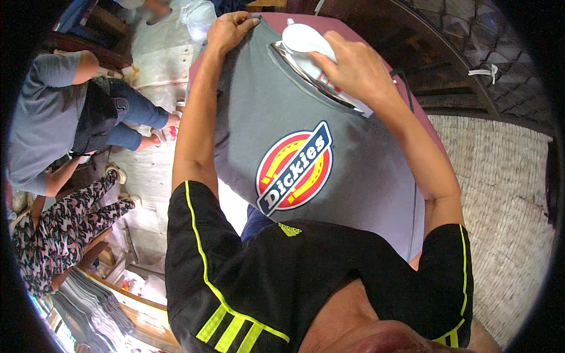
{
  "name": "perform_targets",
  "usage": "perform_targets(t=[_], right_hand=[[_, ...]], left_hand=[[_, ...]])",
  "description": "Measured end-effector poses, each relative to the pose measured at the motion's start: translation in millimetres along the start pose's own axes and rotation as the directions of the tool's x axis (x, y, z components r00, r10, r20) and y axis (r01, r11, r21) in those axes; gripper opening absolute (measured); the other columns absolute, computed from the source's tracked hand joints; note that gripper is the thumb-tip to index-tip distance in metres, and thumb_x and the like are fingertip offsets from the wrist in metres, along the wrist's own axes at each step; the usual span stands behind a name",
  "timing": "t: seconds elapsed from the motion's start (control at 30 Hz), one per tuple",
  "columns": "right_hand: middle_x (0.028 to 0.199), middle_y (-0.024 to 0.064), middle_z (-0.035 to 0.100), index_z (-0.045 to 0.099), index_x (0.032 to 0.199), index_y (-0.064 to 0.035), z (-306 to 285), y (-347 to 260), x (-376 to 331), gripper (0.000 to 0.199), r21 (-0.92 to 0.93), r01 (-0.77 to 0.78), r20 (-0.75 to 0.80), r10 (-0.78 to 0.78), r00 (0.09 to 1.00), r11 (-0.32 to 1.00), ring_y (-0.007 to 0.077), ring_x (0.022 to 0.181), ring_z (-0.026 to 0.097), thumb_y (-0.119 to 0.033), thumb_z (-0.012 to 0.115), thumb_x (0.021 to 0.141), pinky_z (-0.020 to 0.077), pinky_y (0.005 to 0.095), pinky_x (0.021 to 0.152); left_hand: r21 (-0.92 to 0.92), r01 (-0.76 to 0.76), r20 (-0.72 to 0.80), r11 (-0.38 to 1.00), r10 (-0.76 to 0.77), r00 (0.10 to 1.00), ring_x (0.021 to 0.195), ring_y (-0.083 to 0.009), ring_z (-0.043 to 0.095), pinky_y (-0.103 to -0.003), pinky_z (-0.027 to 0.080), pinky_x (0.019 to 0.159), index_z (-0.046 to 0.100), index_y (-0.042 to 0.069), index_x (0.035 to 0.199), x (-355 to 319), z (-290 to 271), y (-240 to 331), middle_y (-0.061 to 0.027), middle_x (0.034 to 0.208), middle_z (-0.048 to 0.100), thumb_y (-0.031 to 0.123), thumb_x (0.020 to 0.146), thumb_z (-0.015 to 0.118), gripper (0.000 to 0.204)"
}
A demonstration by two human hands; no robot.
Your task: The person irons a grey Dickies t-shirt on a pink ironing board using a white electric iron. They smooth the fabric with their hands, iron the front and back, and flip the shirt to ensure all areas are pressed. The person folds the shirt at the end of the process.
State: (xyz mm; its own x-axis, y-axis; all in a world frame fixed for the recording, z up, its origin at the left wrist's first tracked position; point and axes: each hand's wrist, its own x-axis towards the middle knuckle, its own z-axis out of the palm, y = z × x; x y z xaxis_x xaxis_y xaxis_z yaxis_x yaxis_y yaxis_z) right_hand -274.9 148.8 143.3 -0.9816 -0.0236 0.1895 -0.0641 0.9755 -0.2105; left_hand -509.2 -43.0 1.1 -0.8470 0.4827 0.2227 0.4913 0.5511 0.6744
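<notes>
While the right hand (pixel 359 67) closes around the handle of a white steam iron (pixel 305 40), the left hand (pixel 228 32) pinches the far left edge of a gray printed shirt (pixel 235 123) between thumb and fingers. The shirt lies spread over a maroon-covered ironing board (pixel 353 28), directly before the person's body. The iron sits at the shirt's far end, its shiny metal edge slanting across the fabric; whether its sole lies fully flat is unclear. Nearer the body is a round red-and-yellow badge print (pixel 294 170) with a navy diagonal banner. Off to the left stands a co-worker in blue jeans (pixel 134 106), near another in camouflage-patterned trousers (pixel 70 235).
</notes>
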Motion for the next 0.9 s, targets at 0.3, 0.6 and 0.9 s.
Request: perform_targets(t=[0.3,0.6,0.9], right_hand=[[0.083,0.0242,0.069,0.062,0.106,-0.0049,34.0,-21.7,50.1,0.045,-0.035,-0.025,-0.082,0.023,0.996,0.999,0.037,0.078,0.071,-0.048,0.056,0.095,0.0573,0.045,0.07],[0.095,0.0301,0.068,0.059,0.115,-0.0022,44.2,-48.7,99.2,0.051,-0.011,-0.128,0.028,0.129,0.991,0.992,0.046,0.09,0.067,-0.049,0.054,0.096,0.0536,0.0518,0.079],[0.096,0.0345,0.065,0.055,0.105,0.0007,38.5,-49.3,110.3,0.048,-0.013,-0.124,0.059,0.125,0.99,0.992,0.0526,0.094,0.061,-0.046,0.051,0.097,0.0486,0.0571,0.08]], left_hand=[[-0.14,-0.08,-0.165,0.987,0.056,0.985,0.085,-0.0294,0.069,-0.038,0.053,0.08,0.064,0.0,0.107,-51.8,-25.5,4.3,-0.0184,0.095,0.071,0.015,0.083,0.068,0.028],[-0.184,-0.06,-0.444,0.981,-0.028,0.896,0.075,-0.03,0.065,-0.039,0.052,0.071,0.062,0.002,0.099,-62.3,-9.0,-3.0,-0.0168,0.084,0.067,0.013,0.086,0.069,0.018],[-0.223,-0.092,-0.515,0.97,-0.037,0.856,0.086,-0.0414,0.061,-0.05,0.049,0.076,0.057,0.003,0.096,-65.4,-6.6,6.2,-0.0204,0.089,0.062,0.007,0.08,0.065,0.018]])
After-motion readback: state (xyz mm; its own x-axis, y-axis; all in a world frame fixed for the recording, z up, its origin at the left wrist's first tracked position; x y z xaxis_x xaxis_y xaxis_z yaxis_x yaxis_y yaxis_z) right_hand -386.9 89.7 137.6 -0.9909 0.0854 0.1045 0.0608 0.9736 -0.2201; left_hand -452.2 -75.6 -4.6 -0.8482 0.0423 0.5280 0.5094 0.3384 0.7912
